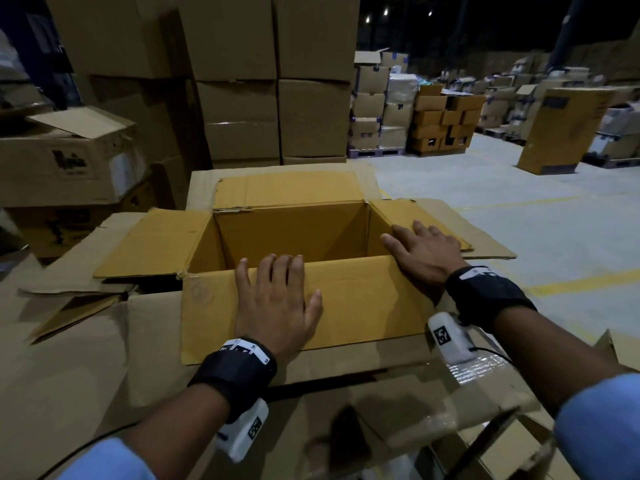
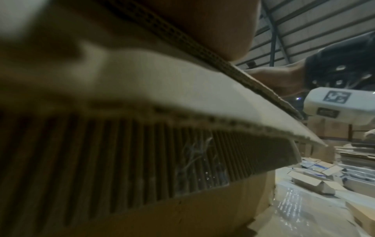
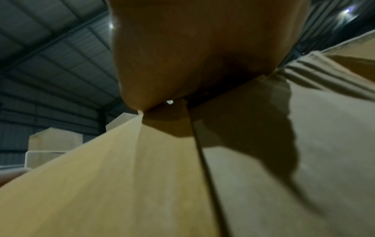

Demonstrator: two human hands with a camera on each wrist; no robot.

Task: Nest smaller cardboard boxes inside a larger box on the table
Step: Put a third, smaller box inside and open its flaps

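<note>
Open box [image 1: 294,233] sits at centre of the desk [image 1: 69,375]. Left hand [image 1: 277,303] flat on the 6 o'clock flap, right hand [image 1: 424,251] flat at 3 o'clock, neither grip clenched. Press both flaps fully outward, keeping the mouth clear.

Dim warehouse, grey concrete floor [image 1: 519,216], stacked cartons [image 1: 242,81], ceiling lights [image 1: 367,19]

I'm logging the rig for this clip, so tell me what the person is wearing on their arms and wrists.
Both arms wear light blue sleeves pushed up the forearm. Behind the left hand and the right hand sits a wide black wrist strap with a white marked strip. Each strap carries a white camera housing bearing a square black-and-white code tag, with a thin black cable trailing from it.
</note>
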